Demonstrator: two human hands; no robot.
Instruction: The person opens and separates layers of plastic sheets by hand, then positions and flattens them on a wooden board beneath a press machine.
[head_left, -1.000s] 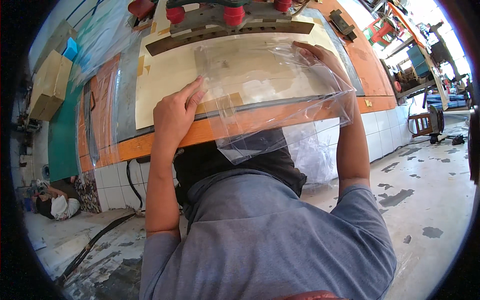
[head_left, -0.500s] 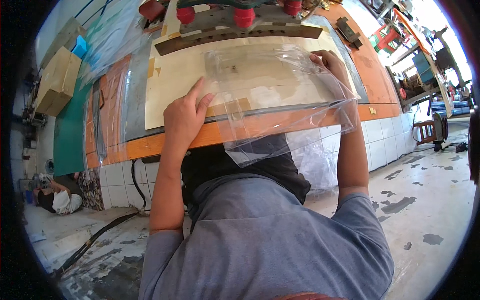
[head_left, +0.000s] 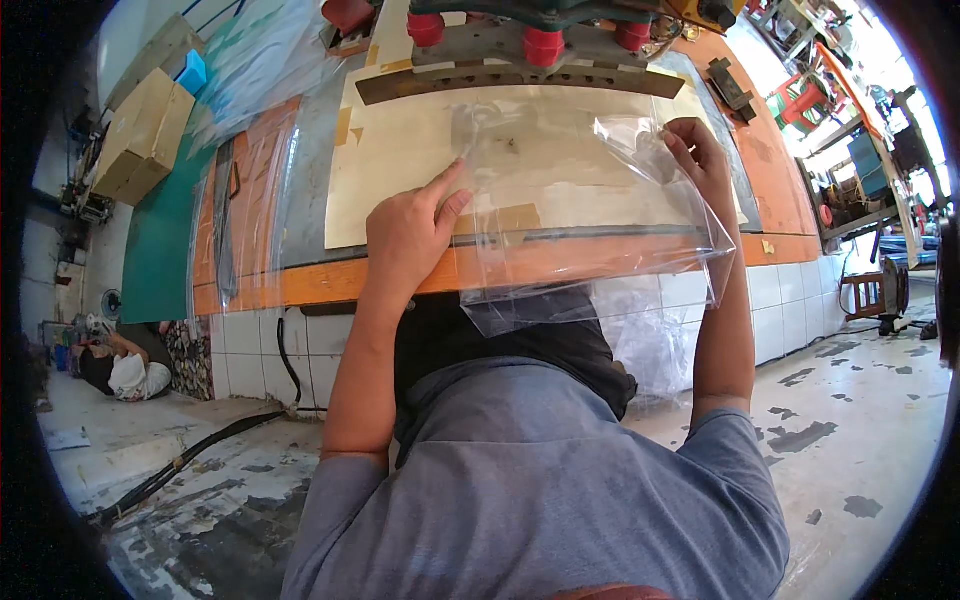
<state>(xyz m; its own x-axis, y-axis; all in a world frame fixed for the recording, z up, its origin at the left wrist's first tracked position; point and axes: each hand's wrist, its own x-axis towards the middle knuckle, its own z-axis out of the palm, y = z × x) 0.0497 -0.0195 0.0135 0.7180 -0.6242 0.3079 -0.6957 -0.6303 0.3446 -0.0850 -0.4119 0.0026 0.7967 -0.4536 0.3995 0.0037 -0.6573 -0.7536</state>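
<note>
A clear plastic sheet (head_left: 590,215) lies over a cream-coloured board (head_left: 400,125), its near part draping past the table's front edge. My right hand (head_left: 705,155) pinches the sheet's right side near its far corner, and the film there is curled and shiny. At the sheet's left edge rests my left hand (head_left: 415,225), index finger stretched forward and thumb apart, with nothing gripped. Just beyond the sheet, a long dark metal bar (head_left: 520,84) with holes sits under a machine head (head_left: 540,20) with red cylindrical parts.
An orange-edged table (head_left: 330,285) holds the board. To the left are more clear plastic film (head_left: 255,200), a green sheet (head_left: 160,255) and a cardboard box (head_left: 145,135). A metal block (head_left: 730,90) stands at the far right. Another person (head_left: 135,370) is low at the far left.
The whole view has shifted, moving the table rightward in the picture. The plastic sheet lies flatter and less bunched near my right wrist. My left hand keeps its place at the sheet's left edge.
</note>
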